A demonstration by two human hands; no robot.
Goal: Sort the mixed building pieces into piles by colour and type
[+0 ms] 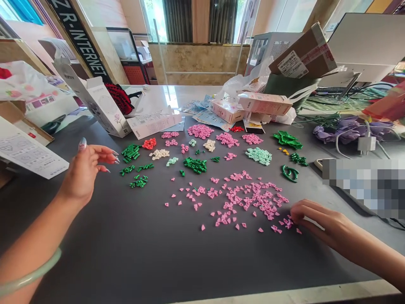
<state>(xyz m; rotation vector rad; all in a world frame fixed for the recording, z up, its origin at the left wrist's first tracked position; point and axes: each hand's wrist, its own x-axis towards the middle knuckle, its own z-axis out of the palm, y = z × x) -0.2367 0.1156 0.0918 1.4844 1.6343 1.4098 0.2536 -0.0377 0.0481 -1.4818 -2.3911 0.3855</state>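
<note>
My left hand hovers over the left of the dark table, fingers stretched and apart, holding nothing. Nearest to it lie small piles of green building-block pieces. My right hand is at the right edge of a loose scatter of small pink building-block pieces. Its fingers are bent down and together, with the tips at a few pink pieces; what is between them is hidden. Farther back sit sorted piles: pink round pieces, mint pieces, red pieces, cream pieces and dark green pieces.
Opened white boxes and a printed panel stand at left. Pink boxes, leaflets and a brown carton are at the back. Purple flowers, a charger and a blurred device lie right.
</note>
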